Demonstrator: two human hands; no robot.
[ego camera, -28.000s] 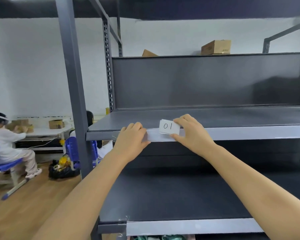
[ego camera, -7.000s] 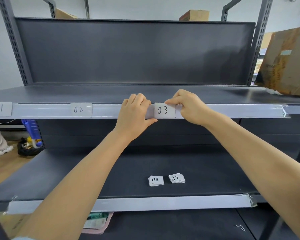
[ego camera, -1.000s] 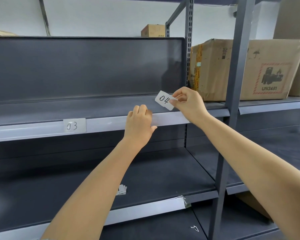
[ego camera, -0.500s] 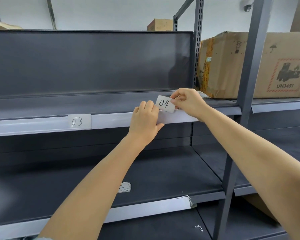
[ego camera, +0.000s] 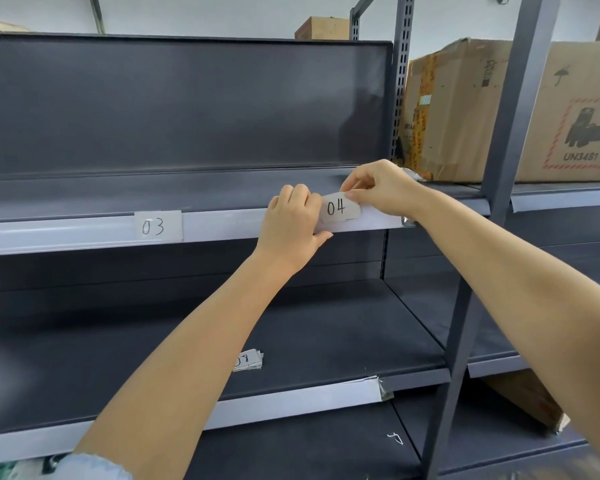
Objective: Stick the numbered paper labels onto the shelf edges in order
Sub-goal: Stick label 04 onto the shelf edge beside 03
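Observation:
The white label 04 (ego camera: 338, 207) lies bent against the pale strip on the upper shelf edge (ego camera: 222, 226), near the strip's right end. My right hand (ego camera: 378, 188) pinches the label's top right corner. My left hand (ego camera: 291, 223) grips the strip just left of the label, fingers curled over its top and thumb under it. Label 03 (ego camera: 157, 226) sits flat in the strip further left. A small stack of spare labels (ego camera: 248, 360) lies on the lower shelf, partly hidden by my left forearm.
A grey upright post (ego camera: 499, 168) stands right of my right arm. Behind it a large cardboard box (ego camera: 465, 109) marked UN3481 sits on the neighbouring shelf. The lower shelf edge (ego camera: 291, 400) carries a bare pale strip. Another box (ego camera: 523, 400) sits low on the right.
Label 04 has come down from above the shelf onto the strip and now bends against it. My left hand has slid right along the strip up to the label.

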